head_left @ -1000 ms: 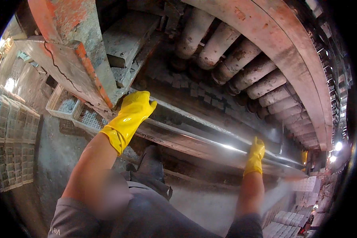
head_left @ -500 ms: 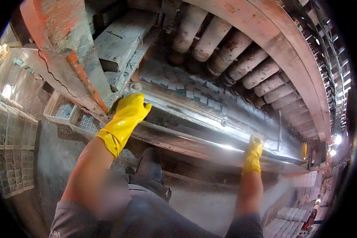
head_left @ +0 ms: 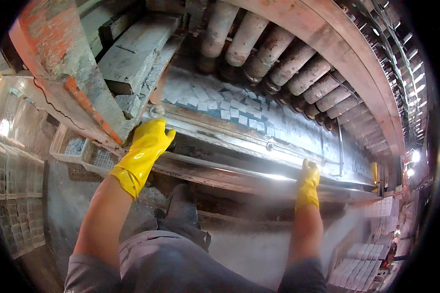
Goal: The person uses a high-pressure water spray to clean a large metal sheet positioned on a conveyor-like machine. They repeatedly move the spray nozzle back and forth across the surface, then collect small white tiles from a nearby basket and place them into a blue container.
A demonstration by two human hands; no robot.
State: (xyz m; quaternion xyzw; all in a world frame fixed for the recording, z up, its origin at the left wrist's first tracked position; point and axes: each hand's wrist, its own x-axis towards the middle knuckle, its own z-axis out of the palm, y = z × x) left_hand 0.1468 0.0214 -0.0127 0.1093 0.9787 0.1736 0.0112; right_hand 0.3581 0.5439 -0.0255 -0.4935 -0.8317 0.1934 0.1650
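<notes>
Along the front edge of the machine bed (head_left: 291,121), a shiny metal rail (head_left: 220,167) runs lengthwise, nearest the person, with a dark gap between it and a pale, brightly lit ledge (head_left: 215,129) behind. The person's left hand (head_left: 149,138), in a yellow rubber glove, is at the rail's left end, near the bed's front left corner. Its fingers bend downward over the edge; they are partly hidden, so one cannot tell whether they clasp the metal or only rest there. The right hand (head_left: 308,182), gloved alike, is well apart from it, farther right along the same edge. It is curled into a loose fist with the thumb side up, against the rail, though the underside is out of sight and its hold cannot be confirmed.

On the ledge, left of the right hand, sits a round bolt (head_left: 270,146). Behind the ledge, small square tiles (head_left: 225,114) lie scattered across the left part of the bed. A row of thick grey cylinders (head_left: 274,52) hangs above, beneath a long pinkish beam (head_left: 322,27). Beyond the right hand, a thin upright rod (head_left: 341,152) stands near the bed's right end. An orange-and-grey post (head_left: 58,44) rises by the left corner, with pale plastic crates (head_left: 72,158) below it.
</notes>
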